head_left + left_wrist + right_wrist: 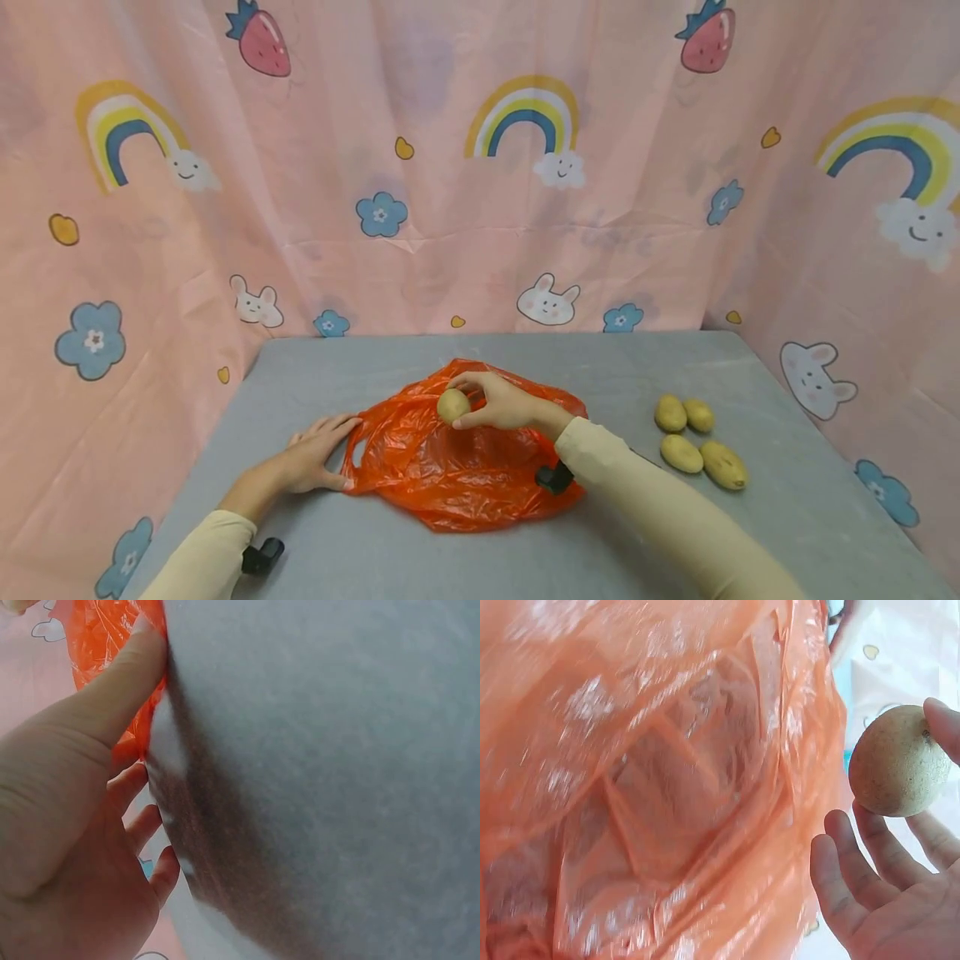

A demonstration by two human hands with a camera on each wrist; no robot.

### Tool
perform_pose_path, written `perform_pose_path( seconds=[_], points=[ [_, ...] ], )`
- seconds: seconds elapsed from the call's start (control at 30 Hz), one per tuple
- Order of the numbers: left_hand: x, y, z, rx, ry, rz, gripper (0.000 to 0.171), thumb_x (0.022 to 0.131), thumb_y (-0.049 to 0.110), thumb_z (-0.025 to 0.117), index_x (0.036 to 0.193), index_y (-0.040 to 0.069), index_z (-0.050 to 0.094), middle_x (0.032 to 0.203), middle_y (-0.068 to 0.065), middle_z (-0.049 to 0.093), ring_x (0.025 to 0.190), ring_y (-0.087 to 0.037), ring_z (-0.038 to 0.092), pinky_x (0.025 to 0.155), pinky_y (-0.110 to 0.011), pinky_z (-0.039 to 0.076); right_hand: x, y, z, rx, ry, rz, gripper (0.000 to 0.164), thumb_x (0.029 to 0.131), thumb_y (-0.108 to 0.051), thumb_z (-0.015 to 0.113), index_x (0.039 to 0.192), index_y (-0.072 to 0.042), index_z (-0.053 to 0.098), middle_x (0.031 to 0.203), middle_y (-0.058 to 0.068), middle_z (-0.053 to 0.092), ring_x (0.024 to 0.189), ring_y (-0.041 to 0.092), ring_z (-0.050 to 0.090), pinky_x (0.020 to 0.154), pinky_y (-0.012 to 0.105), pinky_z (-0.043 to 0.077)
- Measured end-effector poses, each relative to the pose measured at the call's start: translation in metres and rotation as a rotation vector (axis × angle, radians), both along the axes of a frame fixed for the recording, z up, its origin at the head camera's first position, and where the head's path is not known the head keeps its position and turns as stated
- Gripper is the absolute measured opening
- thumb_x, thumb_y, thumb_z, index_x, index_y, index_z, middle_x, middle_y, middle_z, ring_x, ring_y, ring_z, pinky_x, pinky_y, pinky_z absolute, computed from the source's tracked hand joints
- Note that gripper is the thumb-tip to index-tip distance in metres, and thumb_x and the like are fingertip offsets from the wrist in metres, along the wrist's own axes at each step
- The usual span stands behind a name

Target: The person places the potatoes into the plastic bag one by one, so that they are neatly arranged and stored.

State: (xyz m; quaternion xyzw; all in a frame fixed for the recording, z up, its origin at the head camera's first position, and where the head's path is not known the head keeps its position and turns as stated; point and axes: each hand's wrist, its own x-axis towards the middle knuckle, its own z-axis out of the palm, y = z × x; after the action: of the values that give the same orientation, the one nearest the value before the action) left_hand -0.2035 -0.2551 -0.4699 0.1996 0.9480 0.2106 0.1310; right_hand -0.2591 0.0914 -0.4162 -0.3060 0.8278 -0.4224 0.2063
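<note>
A red plastic bag point(457, 475) lies spread and crumpled on the grey table. Over its upper part my right hand point(504, 404) pinches a round, pale-brown potato point(453, 406) between thumb and fingers. The right wrist view shows that potato point(894, 761) close up, at the fingertips and beside the bag point(667, 795). My left hand point(318, 454) rests at the bag's left end, near the handle hole, with fingers spread. In the left wrist view its thumb lies against the bag's edge point(94, 645), and the other fingers are loosely bent.
Several potatoes point(682, 453) lie together on the right side of the table point(315, 542). Pink patterned curtains point(465, 275) stand behind the table and along both sides. A black wrist mount point(555, 478) on the right forearm hangs over the bag.
</note>
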Motion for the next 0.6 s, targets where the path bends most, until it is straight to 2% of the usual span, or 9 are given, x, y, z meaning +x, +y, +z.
perform_pose_path(
  seconds=[0.17,0.47,0.6],
  points=[
    [-0.001,-0.001,-0.002,0.005,-0.002,-0.006,0.103,0.076,0.043,0.086,0.156,0.006,0.034,0.163,-0.022,0.03,0.146,-0.051,0.027,0.104,-0.082,0.022,-0.001,-0.01,-0.004,0.007,-0.015,-0.001,0.056,0.092,-0.018,0.075,0.141,-0.003,0.052,0.14,0.014,0.058,0.126,0.031,0.058,0.101,0.043,0.053],
    [0.001,-0.002,-0.003,0.045,0.019,-0.029,0.104,0.075,0.045,0.086,0.155,0.003,0.034,0.161,-0.026,0.031,0.143,-0.053,0.029,0.098,-0.078,0.027,0.0,-0.028,-0.016,0.015,-0.029,0.0,0.053,0.091,-0.019,0.077,0.138,-0.008,0.056,0.14,0.012,0.058,0.129,0.03,0.054,0.102,0.044,0.051],
    [0.0,-0.005,-0.006,0.057,0.021,-0.015,0.106,0.074,0.05,0.085,0.155,0.005,0.034,0.161,-0.025,0.031,0.144,-0.053,0.027,0.1,-0.079,0.025,0.0,-0.036,-0.02,0.005,-0.051,-0.009,0.052,0.09,-0.019,0.077,0.137,-0.008,0.056,0.139,0.012,0.058,0.127,0.029,0.056,0.102,0.043,0.051]
  ],
)
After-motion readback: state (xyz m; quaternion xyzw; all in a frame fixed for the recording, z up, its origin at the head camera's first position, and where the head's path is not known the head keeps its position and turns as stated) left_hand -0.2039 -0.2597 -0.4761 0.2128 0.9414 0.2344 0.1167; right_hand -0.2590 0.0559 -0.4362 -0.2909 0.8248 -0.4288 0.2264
